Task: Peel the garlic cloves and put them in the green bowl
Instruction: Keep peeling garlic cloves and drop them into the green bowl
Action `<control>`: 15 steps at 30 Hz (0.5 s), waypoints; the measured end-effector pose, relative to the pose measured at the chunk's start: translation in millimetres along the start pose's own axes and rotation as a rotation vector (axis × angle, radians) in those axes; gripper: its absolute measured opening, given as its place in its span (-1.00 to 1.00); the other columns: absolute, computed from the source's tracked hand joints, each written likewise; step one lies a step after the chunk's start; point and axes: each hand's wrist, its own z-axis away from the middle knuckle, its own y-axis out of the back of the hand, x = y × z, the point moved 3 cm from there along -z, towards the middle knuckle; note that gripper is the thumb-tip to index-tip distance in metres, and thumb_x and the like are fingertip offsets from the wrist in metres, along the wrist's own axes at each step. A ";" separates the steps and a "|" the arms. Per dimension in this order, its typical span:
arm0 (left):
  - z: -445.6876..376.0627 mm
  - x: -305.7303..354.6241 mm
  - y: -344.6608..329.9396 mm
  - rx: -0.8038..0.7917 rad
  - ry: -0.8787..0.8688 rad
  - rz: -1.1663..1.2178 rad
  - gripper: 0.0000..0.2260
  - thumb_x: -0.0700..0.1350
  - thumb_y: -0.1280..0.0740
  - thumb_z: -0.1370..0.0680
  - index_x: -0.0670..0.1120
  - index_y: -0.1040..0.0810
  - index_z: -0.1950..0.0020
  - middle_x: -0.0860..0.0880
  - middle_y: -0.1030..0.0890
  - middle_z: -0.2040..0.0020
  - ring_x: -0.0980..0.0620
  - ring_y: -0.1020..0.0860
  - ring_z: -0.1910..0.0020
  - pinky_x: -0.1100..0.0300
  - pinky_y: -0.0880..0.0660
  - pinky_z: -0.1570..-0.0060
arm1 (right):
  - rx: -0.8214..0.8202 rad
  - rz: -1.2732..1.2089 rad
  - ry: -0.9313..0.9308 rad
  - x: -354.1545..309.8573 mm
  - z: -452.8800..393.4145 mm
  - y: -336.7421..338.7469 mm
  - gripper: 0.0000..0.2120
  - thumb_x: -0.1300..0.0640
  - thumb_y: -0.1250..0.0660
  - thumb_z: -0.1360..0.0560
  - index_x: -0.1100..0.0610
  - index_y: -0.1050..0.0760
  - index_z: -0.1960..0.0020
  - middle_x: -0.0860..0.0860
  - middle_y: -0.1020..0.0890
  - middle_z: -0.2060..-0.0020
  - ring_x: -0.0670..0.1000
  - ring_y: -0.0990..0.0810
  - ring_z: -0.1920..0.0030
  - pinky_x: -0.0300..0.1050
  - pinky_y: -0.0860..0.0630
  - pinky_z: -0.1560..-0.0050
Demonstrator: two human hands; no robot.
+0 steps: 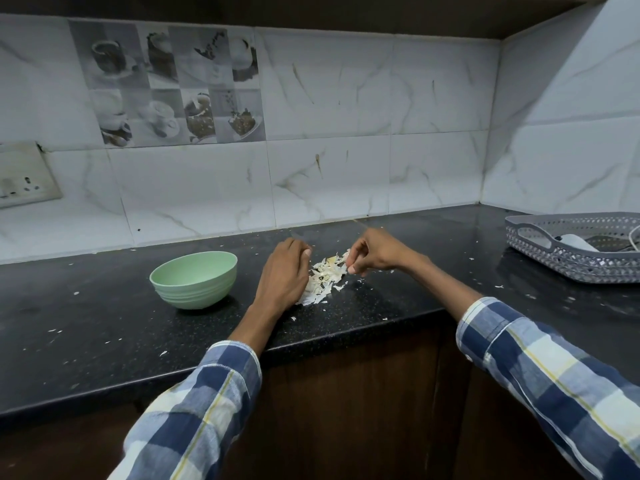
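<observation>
On tabletop, both hands at peel pile point(323, 277): left hand point(284, 275) curled beside it, grip unclear, right hand point(372, 252) pinching skin, green bowl point(194, 280) nearer left.

No readable text, label, brand, number or sign anywhere in view.
</observation>
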 end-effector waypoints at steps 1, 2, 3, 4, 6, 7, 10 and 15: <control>-0.1 0.2 0.3 -0.003 0.000 -0.004 -0.79 -0.03 -0.15 -0.77 -0.08 -0.53 -0.11 0.01 -0.53 0.00 0.03 -0.47 0.00 0.09 -0.40 0.01 | 0.011 0.016 0.010 -0.2 1.6 -1.9 -0.83 0.20 -0.63 -0.38 0.22 -0.73 0.08 -0.02 -0.75 0.29 -0.11 -0.73 0.29 -0.04 -0.69 -0.04; 0.0 0.3 0.4 -0.006 0.000 -0.009 -0.79 -0.04 -0.15 -0.77 -0.09 -0.53 -0.12 0.00 -0.53 0.00 0.02 -0.48 0.00 0.07 -0.42 0.01 | 0.022 0.029 0.020 -0.1 2.6 -4.2 -0.83 0.19 -0.64 -0.37 0.21 -0.73 0.10 -0.05 -0.75 0.30 -0.14 -0.73 0.29 -0.10 -0.68 -0.01; 0.0 0.6 0.4 -0.010 -0.002 -0.015 -0.79 -0.05 -0.16 -0.77 -0.10 -0.54 -0.12 0.00 -0.53 0.00 0.01 -0.47 0.00 0.06 -0.42 0.00 | 0.031 0.046 0.031 0.1 3.4 -6.7 -0.85 0.17 -0.65 -0.36 0.19 -0.73 0.13 -0.07 -0.74 0.30 -0.17 -0.72 0.28 -0.18 -0.66 0.03; -0.2 1.0 0.3 -0.012 -0.002 -0.018 -0.80 -0.05 -0.16 -0.77 -0.10 -0.54 -0.12 -0.01 -0.53 0.00 0.01 -0.47 0.00 0.07 -0.41 0.01 | 0.037 0.068 0.043 0.3 3.7 -8.9 -0.86 0.16 -0.65 -0.36 0.15 -0.72 0.16 -0.09 -0.74 0.31 -0.22 -0.70 0.28 -0.29 -0.61 0.10; -0.6 1.1 0.2 -0.015 0.001 -0.019 -0.80 -0.06 -0.16 -0.76 -0.11 -0.54 -0.12 -0.01 -0.54 -0.01 0.01 -0.47 0.01 0.09 -0.38 0.03 | 0.029 0.096 0.059 0.9 4.6 -10.8 -0.87 0.14 -0.64 -0.37 0.08 -0.69 0.20 -0.13 -0.72 0.31 -0.30 -0.64 0.32 -0.47 -0.44 0.25; -0.7 0.8 0.2 -0.017 0.001 -0.019 -0.80 -0.06 -0.16 -0.76 -0.11 -0.54 -0.12 -0.01 -0.54 -0.01 0.01 -0.47 0.01 0.09 -0.37 0.03 | 0.023 0.108 0.062 0.8 5.1 -10.6 -0.87 0.14 -0.63 -0.38 0.08 -0.69 0.19 -0.13 -0.71 0.31 -0.31 -0.63 0.33 -0.49 -0.42 0.27; 0.1 0.0 0.4 -0.012 0.000 -0.016 -0.80 -0.07 -0.17 -0.76 -0.10 -0.54 -0.11 -0.01 -0.54 -0.01 0.00 -0.48 0.00 0.07 -0.40 0.02 | 0.056 0.181 0.088 -5.6 9.8 -9.9 -0.87 0.14 -0.60 -0.43 0.14 -0.67 0.14 -0.10 -0.71 0.27 -0.20 -0.66 0.27 -0.37 -0.46 0.18; -1.3 -2.0 -0.5 -0.009 0.015 0.003 -0.81 -0.06 -0.17 -0.75 -0.09 -0.54 -0.09 -0.01 -0.55 -0.01 -0.02 -0.50 0.00 -0.04 -0.50 -0.04 | 0.413 0.100 0.213 -37.2 6.5 20.3 -0.81 0.14 -0.56 -0.48 0.04 -0.57 0.22 -0.10 -0.67 0.29 -0.18 -0.58 0.28 -0.42 -0.41 0.24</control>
